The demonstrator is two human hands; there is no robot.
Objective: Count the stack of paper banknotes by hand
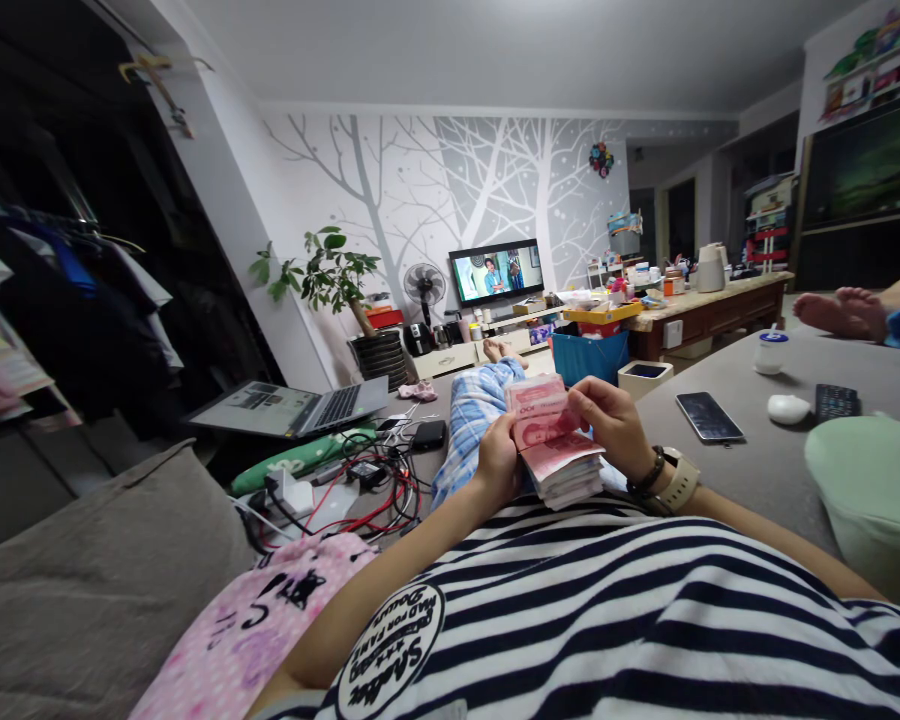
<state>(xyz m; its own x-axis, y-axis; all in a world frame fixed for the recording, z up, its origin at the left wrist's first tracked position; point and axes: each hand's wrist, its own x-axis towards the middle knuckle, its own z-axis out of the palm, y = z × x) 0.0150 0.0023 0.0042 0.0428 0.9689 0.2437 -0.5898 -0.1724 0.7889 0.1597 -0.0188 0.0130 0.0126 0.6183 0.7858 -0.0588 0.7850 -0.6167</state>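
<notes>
A thick stack of red banknotes [562, 462] rests at my lap, over the striped shirt. Its upper notes are bent up and show a portrait and the number 100. My left hand [499, 462] is closed around the left side of the stack. At the upper right edge, my right hand [611, 420] pinches the raised notes between thumb and finger; how many are in the pinch I cannot tell. A dark bracelet and a pale watch [679, 478] are on my right wrist.
Tangled cables [375, 490] and a laptop [292, 408] lie to my left. On the right are a phone [709, 416], a white mouse [788, 409], a remote [837, 402], a small lidded cup [772, 352] and a green cushion [862, 480]. Another person's feet [844, 312] show at far right.
</notes>
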